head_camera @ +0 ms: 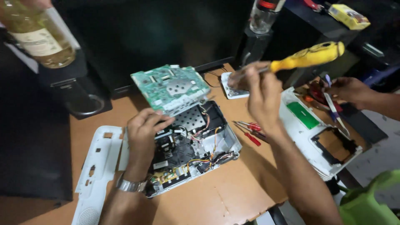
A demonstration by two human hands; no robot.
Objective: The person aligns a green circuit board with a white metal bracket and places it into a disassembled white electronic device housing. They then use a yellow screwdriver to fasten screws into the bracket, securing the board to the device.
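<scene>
The opened white plastic device [196, 146] with exposed wiring lies at the centre of the brown wooden tabletop [233, 191]. The left hand [143, 131] rests on it, fingers curled loosely beneath the tilted green circuit board [168, 86]. The right hand [262, 98] grips a yellow-handled screwdriver [306, 57]. Detached white casing panels [98, 166] flank the device; the surroundings are dark.
</scene>
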